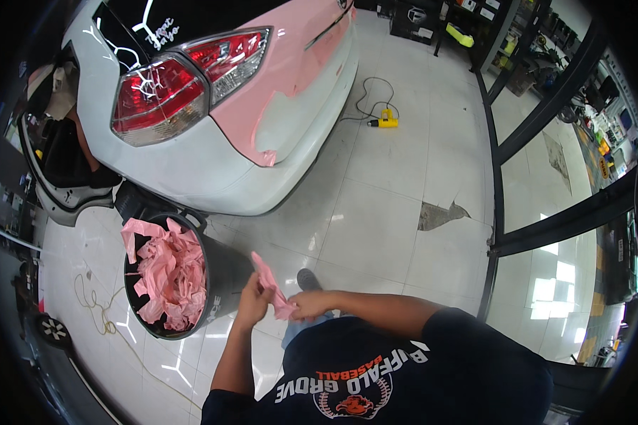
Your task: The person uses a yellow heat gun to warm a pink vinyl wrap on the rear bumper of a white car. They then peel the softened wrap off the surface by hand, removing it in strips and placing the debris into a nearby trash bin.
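Note:
A crumpled strip of pink film [270,280] stretches between my two hands, in front of my body. My left hand [254,300] is closed around its middle, and my right hand [309,305] pinches its lower end. To the left of them stands a black bin [223,273], heaped with crumpled pink film [169,276]. Beyond the bin is the rear corner of a white car [184,170] with a red and clear tail light [164,95]. Pink film [242,124] covers part of its side, and its ragged lower edge hangs loose on the bumper.
A yellow corded power tool [385,122] lies on the tiled floor beside the car. A broken tile patch [441,215] shows at the right, near a black-framed glass partition [497,198]. A pale cord [110,327] loops over the floor left of the bin.

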### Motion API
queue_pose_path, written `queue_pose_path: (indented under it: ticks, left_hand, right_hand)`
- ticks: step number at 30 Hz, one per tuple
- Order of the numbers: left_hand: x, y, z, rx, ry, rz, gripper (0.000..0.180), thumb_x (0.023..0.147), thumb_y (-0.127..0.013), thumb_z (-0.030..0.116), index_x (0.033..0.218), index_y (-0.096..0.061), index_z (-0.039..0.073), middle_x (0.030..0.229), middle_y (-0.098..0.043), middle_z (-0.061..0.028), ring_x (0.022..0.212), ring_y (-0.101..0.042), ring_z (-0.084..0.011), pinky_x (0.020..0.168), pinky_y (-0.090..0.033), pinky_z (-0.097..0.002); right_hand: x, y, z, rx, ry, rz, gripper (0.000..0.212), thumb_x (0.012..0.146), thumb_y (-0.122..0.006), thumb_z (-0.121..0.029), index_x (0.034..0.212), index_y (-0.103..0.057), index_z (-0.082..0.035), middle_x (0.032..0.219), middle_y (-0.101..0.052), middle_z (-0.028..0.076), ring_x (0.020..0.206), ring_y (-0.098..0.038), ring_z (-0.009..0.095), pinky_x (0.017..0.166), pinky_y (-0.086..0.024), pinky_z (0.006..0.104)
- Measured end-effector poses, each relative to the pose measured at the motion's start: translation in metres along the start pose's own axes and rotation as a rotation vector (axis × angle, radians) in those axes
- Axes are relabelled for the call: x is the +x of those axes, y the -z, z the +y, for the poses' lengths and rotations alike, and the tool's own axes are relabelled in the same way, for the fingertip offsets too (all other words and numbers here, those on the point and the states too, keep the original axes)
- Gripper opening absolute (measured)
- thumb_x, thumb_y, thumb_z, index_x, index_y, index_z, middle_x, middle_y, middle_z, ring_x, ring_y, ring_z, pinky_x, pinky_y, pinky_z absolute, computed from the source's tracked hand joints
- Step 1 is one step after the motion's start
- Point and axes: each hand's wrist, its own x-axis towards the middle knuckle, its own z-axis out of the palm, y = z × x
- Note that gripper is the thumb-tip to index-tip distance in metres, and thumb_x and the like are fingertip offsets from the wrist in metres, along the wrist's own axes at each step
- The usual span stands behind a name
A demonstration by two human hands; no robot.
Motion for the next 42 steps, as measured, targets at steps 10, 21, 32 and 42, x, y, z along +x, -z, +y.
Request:
queue_pose_path:
  ticks: [10,21,32,42]
  left_hand:
    - [0.013,0.282,-0.195,0.862,0.32,0.511,0.045,0.089,-0.054,0.027,0.119,-0.053,-0.007,0.114,-0.059,-0.0261,0.108,-0.055,-0.0416,0.096,-0.042,-0.0445]
    - [0.202,0.053,-0.1,-0.107,0.405,0.23,0.037,0.09,-0.058,0.024,0.114,-0.06,-0.003,0.103,-0.065,-0.0138,0.093,-0.063,-0.0202,0.083,-0.049,-0.0319]
    - [0.372,-0.062,-0.071,-1.419,0.612,0.318,0.03,0.096,-0.05,0.029,0.112,-0.056,0.005,0.105,-0.062,-0.0069,0.098,-0.057,-0.0199,0.087,-0.046,-0.0339]
    - [0.406,-0.086,-0.052,-1.343,0.635,0.547,0.016,0.097,-0.049,0.026,0.097,-0.057,0.011,0.079,-0.058,-0.0005,0.078,-0.055,-0.0125,0.074,-0.043,-0.0301]
  right_hand:
    - [0.061,0.179,0.048,0.414,-0.141,0.424,0.034,0.091,-0.055,-0.031,0.101,-0.06,0.0,0.082,-0.061,0.006,0.063,-0.056,0.013,0.056,-0.048,0.0274]
    - [0.207,0.353,0.052,0.713,-0.146,0.584,0.024,0.089,-0.06,-0.025,0.097,-0.058,-0.002,0.085,-0.056,0.003,0.07,-0.054,0.012,0.059,-0.048,0.0272]
    - [0.229,0.343,0.076,-0.048,0.111,0.913,0.023,0.089,-0.052,-0.023,0.082,-0.057,-0.002,0.076,-0.062,0.022,0.07,-0.06,0.043,0.063,-0.047,0.0471]
    - [0.196,0.381,0.088,0.184,-0.17,0.744,0.036,0.09,-0.058,-0.031,0.085,-0.06,0.004,0.07,-0.063,0.013,0.06,-0.058,0.018,0.055,-0.046,0.0347]
